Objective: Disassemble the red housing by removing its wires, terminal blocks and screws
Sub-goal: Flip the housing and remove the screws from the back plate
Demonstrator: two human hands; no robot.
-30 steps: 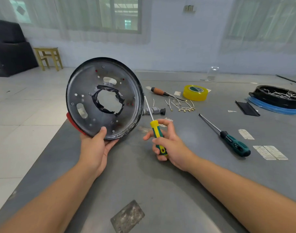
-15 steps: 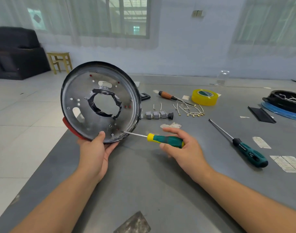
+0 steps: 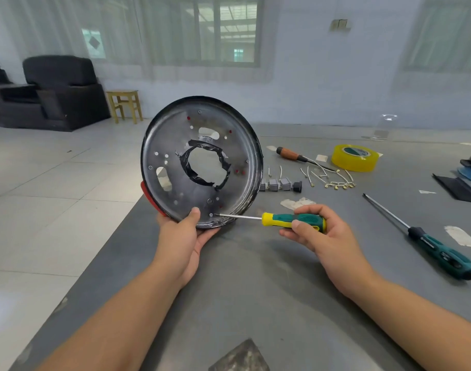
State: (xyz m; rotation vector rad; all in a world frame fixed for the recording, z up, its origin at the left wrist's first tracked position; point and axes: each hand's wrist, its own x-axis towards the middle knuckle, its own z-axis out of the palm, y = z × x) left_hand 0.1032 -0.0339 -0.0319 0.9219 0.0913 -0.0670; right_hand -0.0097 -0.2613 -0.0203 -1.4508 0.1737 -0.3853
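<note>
Red housing (image 3: 201, 163): round, held upright on edge over the near left part of the grey desk (image 3: 282, 290). Metal inner face toward the camera, dark glossy rim, red outer shell visible only as a sliver at the lower left edge. Large central opening ringed with torn black tape; small holes, two oval slots and several screws scattered over the plate.

Left hand (image 3: 183, 236): clamped on the lower rim of the housing, thumb on the inner face, fingers behind.

Right hand (image 3: 317, 231): closed round the green-and-yellow handle of a small screwdriver (image 3: 290, 220). Shaft near horizontal, tip set at a screw (image 3: 211, 215) close to the bottom of the plate, just beside the left thumb.

On the desk behind the housing: row of grey terminal blocks (image 3: 281, 184), loose white wires (image 3: 328, 178) with brass lugs, brown-handled screwdriver (image 3: 293, 155), roll of yellow tape (image 3: 355, 158). To the right: long green-handled screwdriver (image 3: 429, 245), scraps of pale tape.

Room: pale tiled floor (image 3: 55, 196) at left, black armchair (image 3: 60, 92), small wooden stool (image 3: 124, 104), curtained windows in a light blue wall.
</note>
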